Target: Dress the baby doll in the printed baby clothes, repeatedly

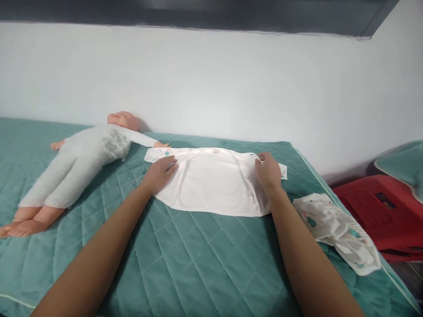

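Observation:
A white baby shirt point(211, 182) lies spread flat, inside up, on a teal quilted mattress point(185, 264). My left hand point(161, 172) rests palm down on its left side, fingers stretched out toward the printed sleeve. My right hand point(268, 171) lies on the shirt's right side, fingers flat and slightly curled at the shoulder edge. Neither hand lifts the cloth. A baby doll point(79, 165) in a pale grey suit lies on its back to the left, one arm reaching toward the shirt.
A crumpled printed white garment point(337, 229) lies near the mattress's right edge. Beyond that edge stands a red plastic object point(376, 207) with a teal cushion point(403, 163) above it. A white wall point(211, 83) runs along the far side.

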{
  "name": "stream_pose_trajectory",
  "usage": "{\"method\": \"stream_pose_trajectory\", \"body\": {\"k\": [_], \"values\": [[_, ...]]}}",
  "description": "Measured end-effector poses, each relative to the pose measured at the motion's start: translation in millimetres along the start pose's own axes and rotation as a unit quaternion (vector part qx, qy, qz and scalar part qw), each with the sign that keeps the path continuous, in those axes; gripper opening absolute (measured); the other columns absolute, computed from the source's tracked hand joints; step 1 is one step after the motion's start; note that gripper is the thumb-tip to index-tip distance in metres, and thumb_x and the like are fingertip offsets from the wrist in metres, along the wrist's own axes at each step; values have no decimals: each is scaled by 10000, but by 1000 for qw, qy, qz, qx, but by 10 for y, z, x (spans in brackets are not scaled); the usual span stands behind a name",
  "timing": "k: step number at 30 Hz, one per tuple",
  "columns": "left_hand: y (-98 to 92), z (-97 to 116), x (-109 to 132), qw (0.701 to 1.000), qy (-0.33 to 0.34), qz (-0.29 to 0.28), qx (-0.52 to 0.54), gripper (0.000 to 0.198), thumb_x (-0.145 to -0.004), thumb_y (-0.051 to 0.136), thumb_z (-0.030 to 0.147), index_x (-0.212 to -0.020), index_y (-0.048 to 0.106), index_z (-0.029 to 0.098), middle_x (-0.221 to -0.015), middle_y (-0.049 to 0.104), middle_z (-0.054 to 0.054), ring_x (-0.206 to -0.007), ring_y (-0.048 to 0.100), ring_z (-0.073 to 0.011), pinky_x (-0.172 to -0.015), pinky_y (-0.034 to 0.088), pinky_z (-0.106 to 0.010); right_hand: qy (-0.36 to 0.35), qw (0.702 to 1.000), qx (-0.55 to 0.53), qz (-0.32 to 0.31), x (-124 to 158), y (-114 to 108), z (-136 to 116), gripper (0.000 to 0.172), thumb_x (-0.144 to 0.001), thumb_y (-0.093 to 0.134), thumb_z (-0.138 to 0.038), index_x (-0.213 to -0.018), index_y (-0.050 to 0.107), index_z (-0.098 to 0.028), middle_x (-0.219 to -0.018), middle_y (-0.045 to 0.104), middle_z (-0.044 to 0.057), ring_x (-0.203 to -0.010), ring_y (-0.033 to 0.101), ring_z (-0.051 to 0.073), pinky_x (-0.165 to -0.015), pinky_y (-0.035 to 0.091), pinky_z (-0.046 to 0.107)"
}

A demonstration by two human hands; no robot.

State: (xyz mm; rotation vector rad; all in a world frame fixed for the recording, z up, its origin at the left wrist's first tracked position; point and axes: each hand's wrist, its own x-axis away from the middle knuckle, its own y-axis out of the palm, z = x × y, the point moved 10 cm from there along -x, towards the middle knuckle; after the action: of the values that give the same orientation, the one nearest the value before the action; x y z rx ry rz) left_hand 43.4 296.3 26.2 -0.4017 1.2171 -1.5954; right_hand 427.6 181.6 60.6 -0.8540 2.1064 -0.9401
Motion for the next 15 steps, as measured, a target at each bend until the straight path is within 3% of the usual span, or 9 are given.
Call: {"method": "stream_pose_trajectory", "body": {"k": [2, 4, 8, 11, 15], "values": [[0, 1, -1, 1000, 2, 1, 0, 491, -954, 381, 494, -1243, 635, 189, -1412, 602, -67, -1356, 497, -248, -1191, 343, -408, -20, 999, -13, 39, -11, -88, -12, 434, -865, 440, -190, -1283, 551, -165, -1273, 607, 154, -1084, 595, 275, -937, 471, 417], [-3, 6, 0, 1000, 4, 3, -1, 481, -957, 388, 484, -1240, 634, 184, -1405, 606, -72, -1349, 504, -250, -1190, 347, -412, -83, 995, -17, 53, 31, -117, -168, 450, -861, 431, -161, -1295, 547, -146, -1326, 565, 174, -1175, 555, 283, -1004, 448, 431], [-8, 10, 7, 1000, 5, 2, 0, 451, -961, 406, 465, -1232, 634, 186, -1411, 600, -80, -1344, 510, -259, -1184, 362, -417, -201, 979, -17, -21, 227, 116, -585, 429, -921, 455, -266, -1321, 544, -140, -1381, 558, 159, -1321, 467, 280, -1133, 367, 433], [-55, 39, 23, 1000, 7, 17, 2, 413, -965, 405, 461, -1193, 655, 225, -1407, 604, -57, -1347, 510, -245, -1183, 370, -395, -211, 972, 38, -100, 346, 385, -692, 539, -906, 489, -288, -1394, 478, -58, -1492, 463, 207, -1401, 391, 314, -1169, 327, 458], [-184, 198, 81, 998, 20, 58, 1, 425, -979, 386, 448, -1228, 641, 216, -1415, 598, -46, -1363, 494, -228, -1192, 361, -406, -179, 976, 76, -102, 352, 421, -628, 557, -868, 377, -92, -1415, 476, -47, -1468, 501, 211, -1374, 437, 305, -1126, 377, 447]]}}
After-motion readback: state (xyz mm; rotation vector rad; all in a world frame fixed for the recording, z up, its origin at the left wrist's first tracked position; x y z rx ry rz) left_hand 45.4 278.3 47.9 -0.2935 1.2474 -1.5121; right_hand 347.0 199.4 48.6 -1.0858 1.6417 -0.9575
